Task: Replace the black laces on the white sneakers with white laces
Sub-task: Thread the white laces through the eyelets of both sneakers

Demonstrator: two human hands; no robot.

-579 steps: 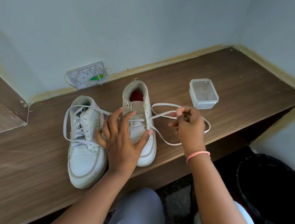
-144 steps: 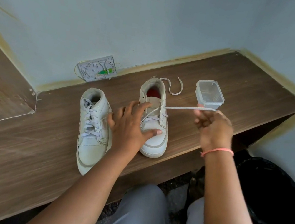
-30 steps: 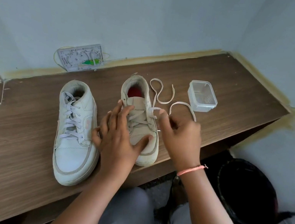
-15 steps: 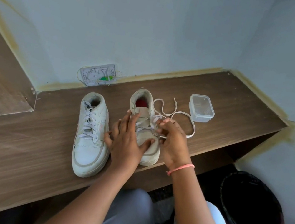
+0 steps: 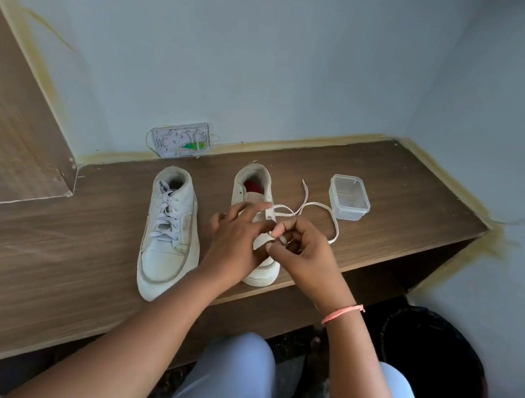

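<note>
Two white sneakers stand side by side on the wooden bench [image 5: 34,265], toes toward the person. The left sneaker [image 5: 169,235] is fully laced with a white lace. The right sneaker [image 5: 257,191], with a red insole showing at its opening, is partly covered by both hands. The left hand [image 5: 234,246] rests on the upper of the right sneaker with fingers spread and extended, holding nothing. The right hand [image 5: 302,254] has its fingers curled and pinches the white lace [image 5: 320,207] just beside the eyelets; the free length of this lace loops across the bench toward a clear plastic container [image 5: 349,197], which stands near the right sneaker. A pink band [image 5: 342,314] sits on the right wrist. A white wall plate [image 5: 181,144] with green parts leans at the wall behind the sneakers. No brand, label or writing can be read on any item.
</note>
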